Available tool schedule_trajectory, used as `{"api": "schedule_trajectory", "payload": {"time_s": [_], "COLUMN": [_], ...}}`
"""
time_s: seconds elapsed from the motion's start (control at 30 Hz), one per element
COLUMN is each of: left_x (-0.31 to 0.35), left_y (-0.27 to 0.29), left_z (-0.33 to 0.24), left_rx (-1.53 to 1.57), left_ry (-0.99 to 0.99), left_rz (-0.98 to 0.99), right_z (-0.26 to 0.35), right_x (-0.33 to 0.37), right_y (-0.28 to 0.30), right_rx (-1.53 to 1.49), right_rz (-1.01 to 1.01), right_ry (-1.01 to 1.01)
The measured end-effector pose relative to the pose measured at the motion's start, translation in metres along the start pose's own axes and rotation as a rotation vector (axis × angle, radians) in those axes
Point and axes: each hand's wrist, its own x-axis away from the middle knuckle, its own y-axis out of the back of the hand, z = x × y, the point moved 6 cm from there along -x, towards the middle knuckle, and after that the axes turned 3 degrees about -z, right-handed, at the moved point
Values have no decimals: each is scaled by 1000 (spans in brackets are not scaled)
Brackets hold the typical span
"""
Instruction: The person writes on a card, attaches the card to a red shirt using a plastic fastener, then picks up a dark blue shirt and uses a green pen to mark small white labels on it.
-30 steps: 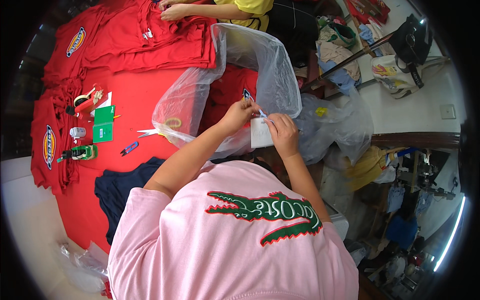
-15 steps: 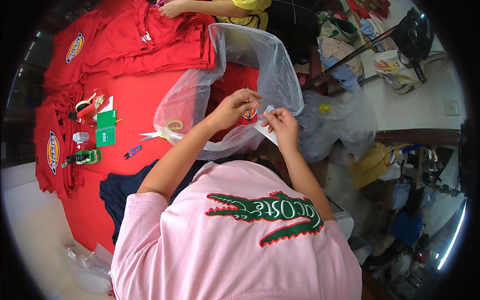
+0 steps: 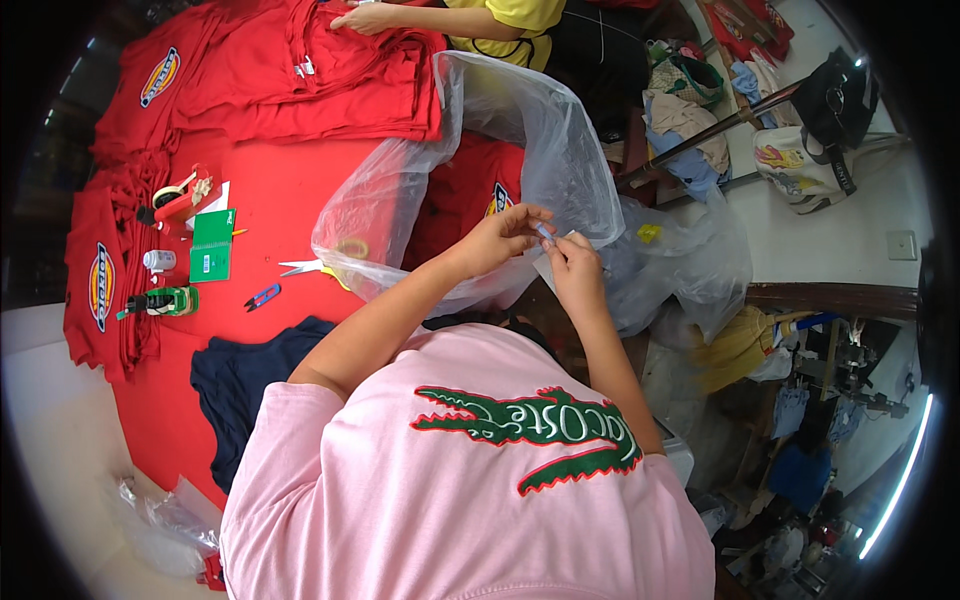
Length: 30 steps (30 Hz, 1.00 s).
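Note:
My right hand (image 3: 577, 272) pinches a small white card (image 3: 546, 270), which hangs partly behind the fingers. Curled and closed, my left hand (image 3: 500, 240) meets it at the card's upper end. A small pale bluish piece (image 3: 543, 231) shows between the fingertips; whether it is part of the card I cannot tell. Both hands are over the near right rim of a clear plastic bag (image 3: 575, 130), which stands open. Inside it lie red garments (image 3: 465, 185) with an oval badge (image 3: 498, 198).
Left on the red table (image 3: 300, 190) are scissors (image 3: 300, 267), blue thread snips (image 3: 263, 297), a green booklet (image 3: 211, 245), a tape dispenser (image 3: 180, 205) and a white bottle (image 3: 158, 261). Folded red garments (image 3: 330, 90) lie beyond, by another person's hand (image 3: 365, 18). A navy garment (image 3: 245, 385) lies nearby.
My left hand has moved right and slightly down, and its fingers now meet my right hand's fingertips at the card. My right hand has shifted slightly down.

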Motion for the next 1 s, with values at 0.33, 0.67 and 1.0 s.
{"api": "schedule_trajectory", "payload": {"time_s": [0.33, 0.67, 1.0], "left_x": [-4, -10, 1], "left_y": [-17, -16, 0], "left_z": [40, 32, 42], "left_rx": [-77, -9, -75], "left_ry": [79, 183, 204], "left_rz": [90, 16, -202], "right_z": [-50, 7, 14], "right_x": [16, 3, 2], "right_y": [6, 25, 29], "right_rx": [-568, 285, 138], "right_rz": [189, -165, -229], "right_ry": [-406, 392, 508]}}
